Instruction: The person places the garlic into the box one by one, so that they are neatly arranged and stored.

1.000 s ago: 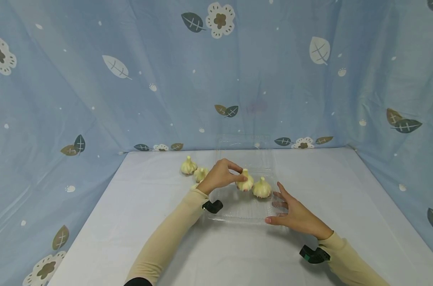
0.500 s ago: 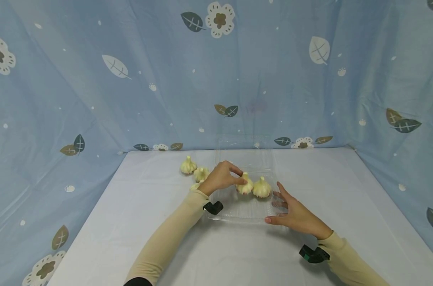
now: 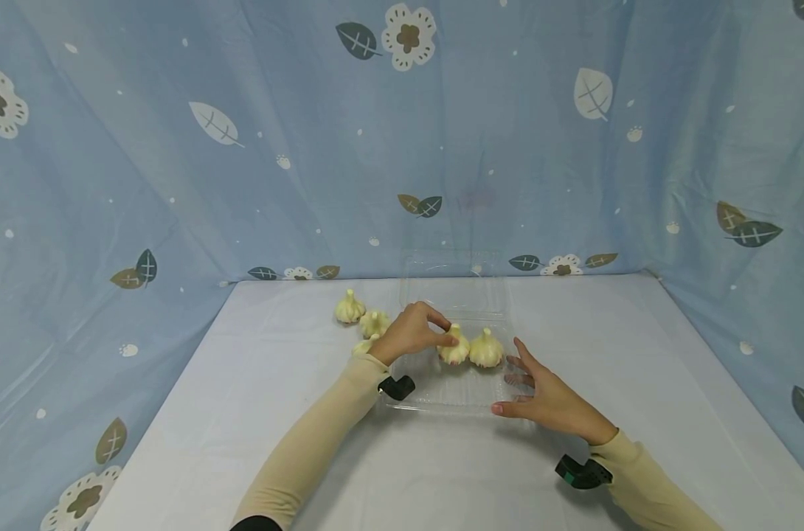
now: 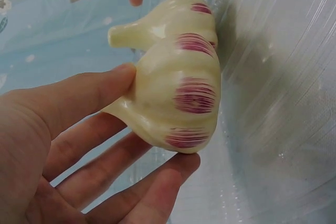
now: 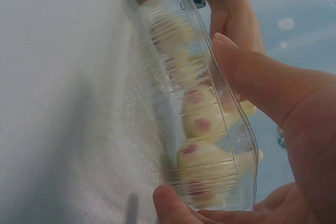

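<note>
- The right hand spans the near end of a clear plastic container, thumb by the rim, a fingertip low by the ridged wall.
- Behind that wall, the nearest garlic bulb shows pale with purplish-red patches.
- Just beyond it is a second garlic bulb; the left hand, partly hidden, reaches down near it.
- More bulbs blur through the plastic farther off.
- White cloth fills the left side.

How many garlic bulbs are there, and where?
5: one bulb in the left hand, another bulb beside it in the clear container; on the table to the left, a far bulb, a middle bulb and a near bulb partly hidden.
</note>
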`<state>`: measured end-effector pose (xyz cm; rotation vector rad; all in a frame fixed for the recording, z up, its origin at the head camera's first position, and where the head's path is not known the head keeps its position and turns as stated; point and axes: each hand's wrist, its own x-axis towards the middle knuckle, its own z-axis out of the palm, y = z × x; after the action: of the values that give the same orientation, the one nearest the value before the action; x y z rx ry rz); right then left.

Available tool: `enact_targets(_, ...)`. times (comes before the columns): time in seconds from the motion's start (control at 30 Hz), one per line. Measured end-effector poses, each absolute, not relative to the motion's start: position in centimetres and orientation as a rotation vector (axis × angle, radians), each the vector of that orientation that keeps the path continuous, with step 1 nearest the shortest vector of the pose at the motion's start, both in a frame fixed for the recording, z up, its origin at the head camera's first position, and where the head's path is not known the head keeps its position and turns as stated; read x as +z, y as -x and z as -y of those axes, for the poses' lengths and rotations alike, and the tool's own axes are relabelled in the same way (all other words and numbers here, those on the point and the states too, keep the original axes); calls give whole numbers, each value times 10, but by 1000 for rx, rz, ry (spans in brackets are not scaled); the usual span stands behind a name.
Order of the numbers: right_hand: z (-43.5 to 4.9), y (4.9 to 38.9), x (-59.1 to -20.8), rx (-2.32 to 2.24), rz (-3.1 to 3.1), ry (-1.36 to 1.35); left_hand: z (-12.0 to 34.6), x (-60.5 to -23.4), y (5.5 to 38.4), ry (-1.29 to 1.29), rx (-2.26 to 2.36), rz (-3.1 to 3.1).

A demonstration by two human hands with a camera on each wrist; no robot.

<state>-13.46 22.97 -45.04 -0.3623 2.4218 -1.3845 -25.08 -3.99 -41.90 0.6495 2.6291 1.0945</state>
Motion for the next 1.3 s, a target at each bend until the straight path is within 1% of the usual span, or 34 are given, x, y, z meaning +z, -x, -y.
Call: enact_targets(1.3, -229, 135, -452, -1397, -2405, 366, 39, -423, 251, -628, 1050, -2628)
